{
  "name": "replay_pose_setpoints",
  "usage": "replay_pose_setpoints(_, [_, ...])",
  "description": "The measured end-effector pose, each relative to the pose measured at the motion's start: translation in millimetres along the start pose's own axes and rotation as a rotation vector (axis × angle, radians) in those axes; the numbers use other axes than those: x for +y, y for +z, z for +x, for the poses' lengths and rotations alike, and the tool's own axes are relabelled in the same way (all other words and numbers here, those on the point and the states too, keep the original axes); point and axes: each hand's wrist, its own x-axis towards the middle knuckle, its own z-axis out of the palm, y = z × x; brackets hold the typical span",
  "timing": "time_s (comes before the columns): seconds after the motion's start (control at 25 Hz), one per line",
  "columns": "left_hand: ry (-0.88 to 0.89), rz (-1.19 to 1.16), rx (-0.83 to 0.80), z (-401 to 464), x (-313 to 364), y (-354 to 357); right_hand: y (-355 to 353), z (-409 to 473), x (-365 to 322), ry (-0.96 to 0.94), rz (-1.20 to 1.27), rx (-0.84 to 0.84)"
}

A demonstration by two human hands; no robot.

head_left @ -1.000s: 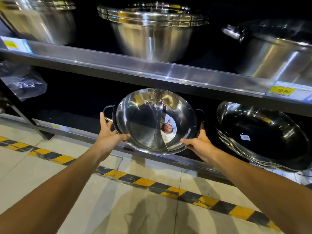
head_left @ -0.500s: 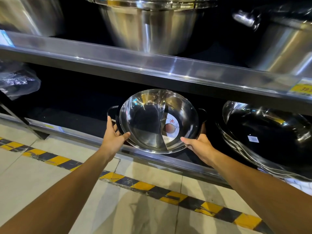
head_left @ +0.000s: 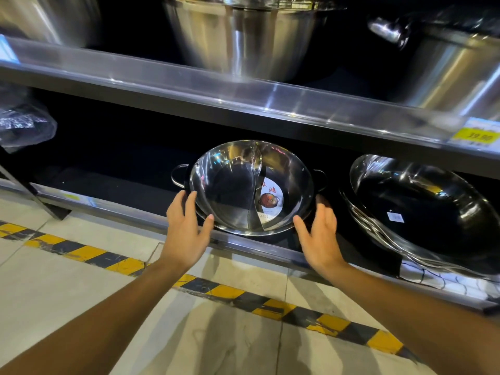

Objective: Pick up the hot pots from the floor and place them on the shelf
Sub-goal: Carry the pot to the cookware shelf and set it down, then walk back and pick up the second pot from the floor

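A shiny steel divided hot pot with two loop handles and a paper label leans tilted on the dark bottom shelf, its inside facing me. My left hand is at its lower left rim, thumb pressed on the front of the rim and fingers straight up beside it. My right hand is just off the lower right rim, palm turned toward the pot and fingers spread, holding nothing.
A stack of dark woks leans right of the pot. Big steel pots stand on the upper shelf, which carries a yellow price tag. Yellow-black tape marks the tiled floor. A plastic bag sits at left.
The pot has gone deeper onto the bottom shelf and now rests there. My right hand has let go of the rim and opened; my left hand stays on it.
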Motion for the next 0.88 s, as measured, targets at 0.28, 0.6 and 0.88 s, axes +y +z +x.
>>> replay_pose_setpoints(0.28, [0.236, 0.491, -0.299, -42.3, -22.1, 10.1, -0.2, -20.4, 12.2, -0.567, -0.727, -0.405])
replay_pose_setpoints(0.6, [0.257, 0.518, -0.353, -16.6, -2.8, 39.2, -18.0, 13.0, 28.1, -0.352, -0.746, -0.380])
replay_pose_setpoints(0.88, [0.126, 0.458, -0.376, -64.6, 8.5, -23.4, -30.7, -28.2, -24.8, -0.543, -0.392, -0.345])
